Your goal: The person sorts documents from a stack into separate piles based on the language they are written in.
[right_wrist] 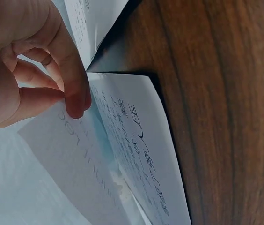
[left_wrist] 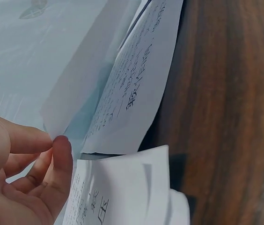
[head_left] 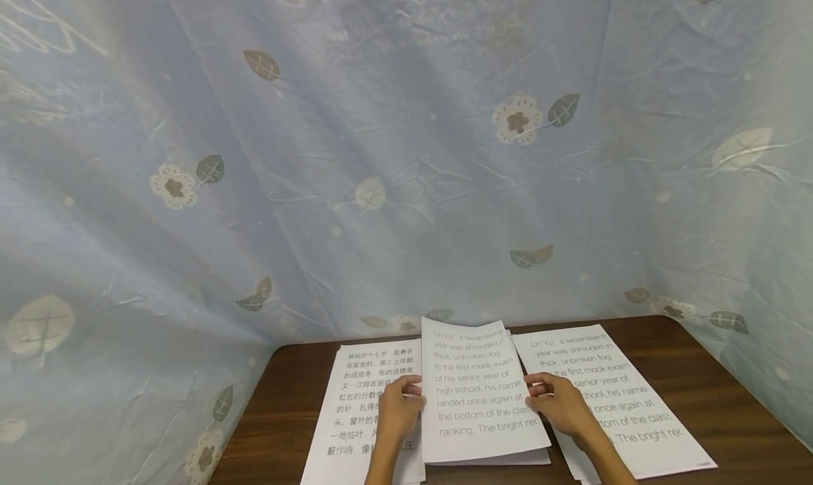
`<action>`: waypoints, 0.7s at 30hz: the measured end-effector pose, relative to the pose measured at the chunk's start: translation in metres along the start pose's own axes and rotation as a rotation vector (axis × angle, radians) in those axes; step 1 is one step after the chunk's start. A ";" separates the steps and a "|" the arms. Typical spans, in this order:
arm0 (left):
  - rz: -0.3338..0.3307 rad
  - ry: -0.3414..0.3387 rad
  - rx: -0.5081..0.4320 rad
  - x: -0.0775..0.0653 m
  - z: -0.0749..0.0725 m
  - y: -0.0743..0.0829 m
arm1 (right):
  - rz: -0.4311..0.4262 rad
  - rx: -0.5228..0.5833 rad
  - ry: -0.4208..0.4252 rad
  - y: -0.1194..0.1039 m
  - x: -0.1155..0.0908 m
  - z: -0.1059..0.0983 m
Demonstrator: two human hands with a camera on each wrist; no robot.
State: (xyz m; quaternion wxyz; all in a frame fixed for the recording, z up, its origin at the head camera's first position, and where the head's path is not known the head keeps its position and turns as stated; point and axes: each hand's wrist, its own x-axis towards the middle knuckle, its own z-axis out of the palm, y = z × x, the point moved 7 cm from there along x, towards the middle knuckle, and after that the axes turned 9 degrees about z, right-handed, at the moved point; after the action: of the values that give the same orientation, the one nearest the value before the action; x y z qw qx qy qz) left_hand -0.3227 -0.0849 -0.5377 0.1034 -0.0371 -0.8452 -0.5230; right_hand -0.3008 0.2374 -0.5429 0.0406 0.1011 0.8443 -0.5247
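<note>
Between both hands a white sheet of paper (head_left: 479, 390) printed with large English text is held up by its side edges over the middle of the table. My left hand (head_left: 396, 406) pinches its left edge between thumb and fingers; in the left wrist view the sheet's corner shows at the fingertips (left_wrist: 62, 143). My right hand (head_left: 560, 404) pinches the opposite edge. Beneath the raised sheet lies paper with Chinese characters (right_wrist: 139, 140). To the left, partly behind my left hand, is a stack of Chinese-printed paper (head_left: 346, 414). English-printed paper (head_left: 635, 414) lies under my right forearm.
The dark brown wooden table (head_left: 718, 393) has rounded far corners. Behind and beside it hangs a pale blue cloth (head_left: 419, 188) with leaf and flower prints, close to the table's far edge. Bare wood shows at both sides of the papers.
</note>
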 end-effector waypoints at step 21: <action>0.011 -0.010 -0.089 -0.005 0.001 0.005 | -0.002 0.014 -0.005 -0.002 -0.002 -0.007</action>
State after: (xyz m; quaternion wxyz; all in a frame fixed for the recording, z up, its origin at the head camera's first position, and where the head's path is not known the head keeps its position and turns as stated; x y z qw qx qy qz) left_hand -0.3168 -0.0817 -0.5343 0.1006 -0.0490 -0.8213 -0.5594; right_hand -0.2991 0.2423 -0.5373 0.0414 0.0990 0.8405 -0.5310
